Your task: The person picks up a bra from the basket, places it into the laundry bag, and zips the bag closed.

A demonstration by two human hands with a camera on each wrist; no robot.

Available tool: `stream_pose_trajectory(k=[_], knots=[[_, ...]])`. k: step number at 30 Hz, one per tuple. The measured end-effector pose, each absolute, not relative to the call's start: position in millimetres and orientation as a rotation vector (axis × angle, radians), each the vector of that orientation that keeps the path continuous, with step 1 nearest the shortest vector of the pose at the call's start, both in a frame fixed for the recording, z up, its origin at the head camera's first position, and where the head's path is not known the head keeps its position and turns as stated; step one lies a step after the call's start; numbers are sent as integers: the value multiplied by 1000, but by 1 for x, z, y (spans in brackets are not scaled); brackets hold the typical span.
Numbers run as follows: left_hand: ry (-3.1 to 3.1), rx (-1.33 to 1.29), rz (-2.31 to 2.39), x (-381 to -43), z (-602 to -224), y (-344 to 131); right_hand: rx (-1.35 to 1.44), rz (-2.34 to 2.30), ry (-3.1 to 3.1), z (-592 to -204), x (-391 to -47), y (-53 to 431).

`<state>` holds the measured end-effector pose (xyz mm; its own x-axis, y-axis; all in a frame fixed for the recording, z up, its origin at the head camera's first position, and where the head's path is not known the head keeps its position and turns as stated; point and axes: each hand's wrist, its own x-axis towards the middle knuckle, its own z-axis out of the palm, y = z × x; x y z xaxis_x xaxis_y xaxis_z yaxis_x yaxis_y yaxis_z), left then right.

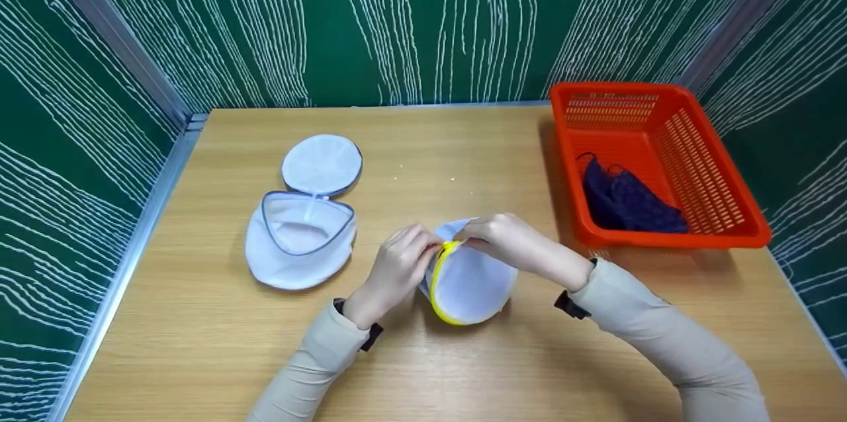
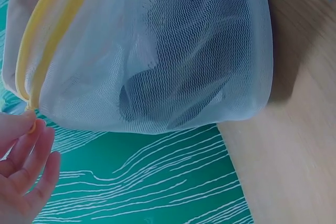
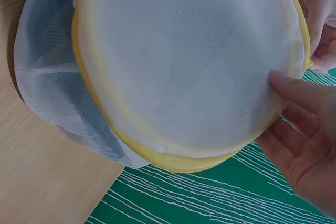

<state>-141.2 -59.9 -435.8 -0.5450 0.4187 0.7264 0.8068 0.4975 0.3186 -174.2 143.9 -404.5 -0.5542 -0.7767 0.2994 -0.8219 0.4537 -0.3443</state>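
A white mesh laundry bag [image 1: 473, 286] with a yellow zip [image 1: 435, 290] tilts on the table between both hands. My left hand [image 1: 397, 263] pinches the small yellow zip pull [image 2: 32, 124] at the bag's edge. With thumb and fingers, my right hand [image 1: 509, 243] pinches the rim of the round white lid [image 3: 184, 72], close to the left hand. The lid covers the bag's mouth; in the left wrist view the two yellow zip edges stand apart over a stretch. Something dark [image 2: 194, 51] shows through the mesh, its kind unclear.
A second white mesh bag [image 1: 298, 275] with grey trim lies at the left, its round lid [image 1: 322, 164] folded back. At the right stands a red plastic basket [image 1: 668, 238] holding a dark navy garment [image 1: 625, 204] with thin straps. Green walls with white lines enclose the wooden table [image 1: 463, 376].
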Motion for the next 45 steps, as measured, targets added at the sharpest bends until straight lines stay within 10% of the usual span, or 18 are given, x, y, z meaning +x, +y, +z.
stream_pose_trajectory(k=[45], knots=[[-2171, -1112, -586, -117, -450, -68, 1151, 1099, -2340, -437, -171, 172]])
